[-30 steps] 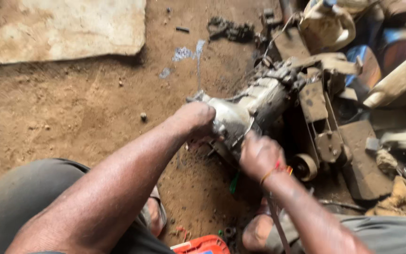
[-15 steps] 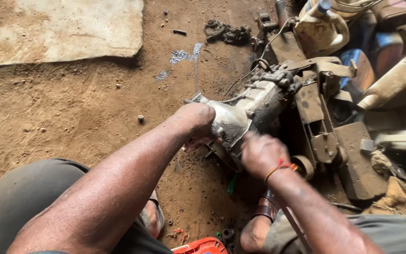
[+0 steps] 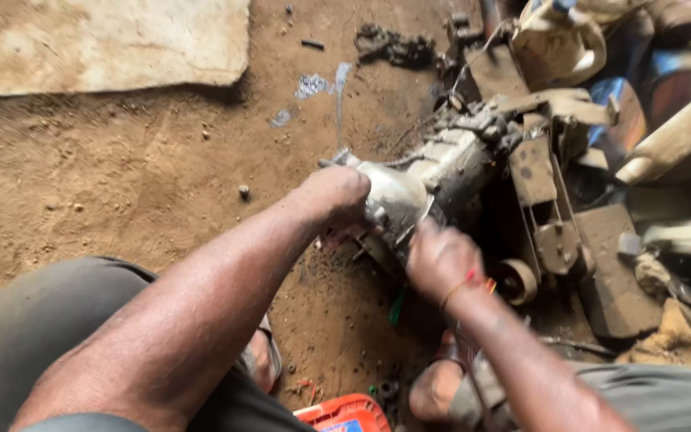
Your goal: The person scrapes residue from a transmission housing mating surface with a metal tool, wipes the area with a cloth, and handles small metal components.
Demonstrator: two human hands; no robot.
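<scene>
Here, hand by hand, then outward.

Left hand: the left hand [image 3: 336,196] lies knuckles up, fingers curled over the near, rounded end of the grey metal gearbox housing [image 3: 433,172], pressing on it; what the fingertips do underneath cannot be told.

Right hand: the right hand [image 3: 438,258] is clenched in a fist against the housing's underside at about 5 o'clock from the left hand; whether a tool sits inside the fist cannot be told. A red and yellow thread band [image 3: 467,282] circles its wrist.

Housing: it lies on the dirt floor [image 3: 121,176], running from picture centre toward 2 o'clock, its far end against a rusty metal frame [image 3: 549,200].

Change from earlier: both hands keep the same hold as half a second ago; the right fist has shifted only slightly along the housing's lower edge, and the view has tilted a little.

Near ground: a small pebble [image 3: 243,191] lies at 9 o'clock from the left hand, well apart from it. A green bit [image 3: 396,306] shows just below the right hand.

Low edge: an orange plastic thing [image 3: 344,416] sits at 6 o'clock, between the person's knees.

Far ground: a pale concrete slab [image 3: 105,44] fills 11 o'clock; a dark chain clump [image 3: 393,46] lies at 12 o'clock.

Right side: a dented cream jug [image 3: 557,44] stands at 1 o'clock, beyond the frame.
</scene>
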